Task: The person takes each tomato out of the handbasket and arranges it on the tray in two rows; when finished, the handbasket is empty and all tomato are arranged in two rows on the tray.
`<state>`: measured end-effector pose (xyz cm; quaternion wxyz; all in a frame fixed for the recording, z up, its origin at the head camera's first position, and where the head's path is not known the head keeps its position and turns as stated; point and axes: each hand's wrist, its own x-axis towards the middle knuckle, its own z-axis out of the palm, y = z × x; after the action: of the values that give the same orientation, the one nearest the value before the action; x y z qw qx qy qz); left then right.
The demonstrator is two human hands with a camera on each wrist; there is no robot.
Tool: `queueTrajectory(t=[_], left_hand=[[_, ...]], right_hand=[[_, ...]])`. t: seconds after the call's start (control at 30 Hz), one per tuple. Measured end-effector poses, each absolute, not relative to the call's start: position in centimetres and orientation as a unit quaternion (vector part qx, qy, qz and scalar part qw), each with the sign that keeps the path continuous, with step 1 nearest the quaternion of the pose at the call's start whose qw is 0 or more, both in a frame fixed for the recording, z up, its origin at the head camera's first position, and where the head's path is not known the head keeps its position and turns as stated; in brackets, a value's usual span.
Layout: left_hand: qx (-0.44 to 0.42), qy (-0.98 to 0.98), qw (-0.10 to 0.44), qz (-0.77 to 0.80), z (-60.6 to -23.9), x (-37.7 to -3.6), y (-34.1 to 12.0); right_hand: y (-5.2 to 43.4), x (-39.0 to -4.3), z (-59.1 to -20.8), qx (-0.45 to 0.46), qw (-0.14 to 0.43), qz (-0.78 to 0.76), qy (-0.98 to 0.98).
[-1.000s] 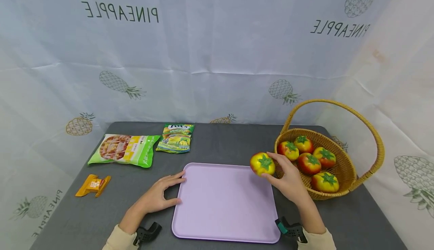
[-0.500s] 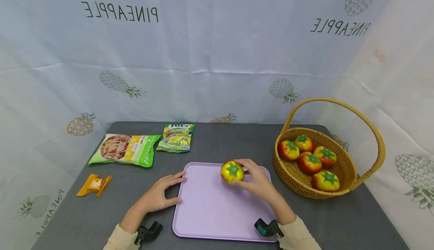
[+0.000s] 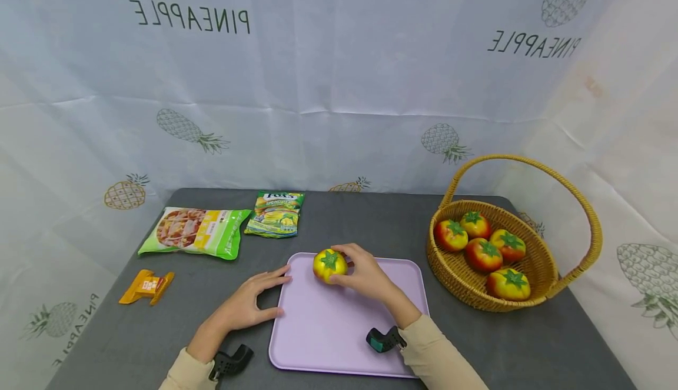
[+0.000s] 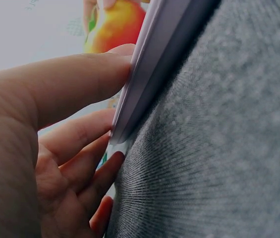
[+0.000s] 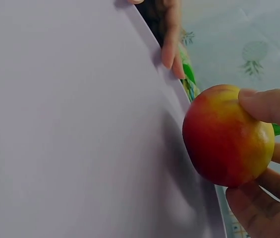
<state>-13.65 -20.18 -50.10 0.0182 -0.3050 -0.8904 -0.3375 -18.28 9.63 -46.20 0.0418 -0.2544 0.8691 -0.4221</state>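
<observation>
On the grey table (image 3: 371,219), the right hand (image 3: 365,275) grips one tomato (image 3: 329,265) low over the lilac tray (image 3: 339,331); the left hand (image 3: 249,305) rests flat at its edge. Four tomatoes remain in the basket (image 3: 540,260).

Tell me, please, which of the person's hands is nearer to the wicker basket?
Right. The right hand grips a tomato over the tray, left of the basket; the left hand rests farther away at the tray's left edge.

The right hand (image 3: 371,278) covers the far side of the tomato (image 3: 329,265). Print on the snack packets (image 3: 275,215) beyond the left hand (image 3: 249,306) is too small to read.
</observation>
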Motion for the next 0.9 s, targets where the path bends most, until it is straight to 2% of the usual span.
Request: queueTrajectory(t=[0.33,0.9], left_hand=[[-0.299,-0.891,0.012,-0.342,-50.1,-13.7,-20.2],[-0.3,-0.892,0.017,-0.338,-50.2,-13.6,-20.2]], right_hand=[[7.9,-19.3,-46.2,-0.249,0.069,-0.414,0.873],[7.9,-19.6,-46.5,-0.254,0.094,-0.406,0.873]])
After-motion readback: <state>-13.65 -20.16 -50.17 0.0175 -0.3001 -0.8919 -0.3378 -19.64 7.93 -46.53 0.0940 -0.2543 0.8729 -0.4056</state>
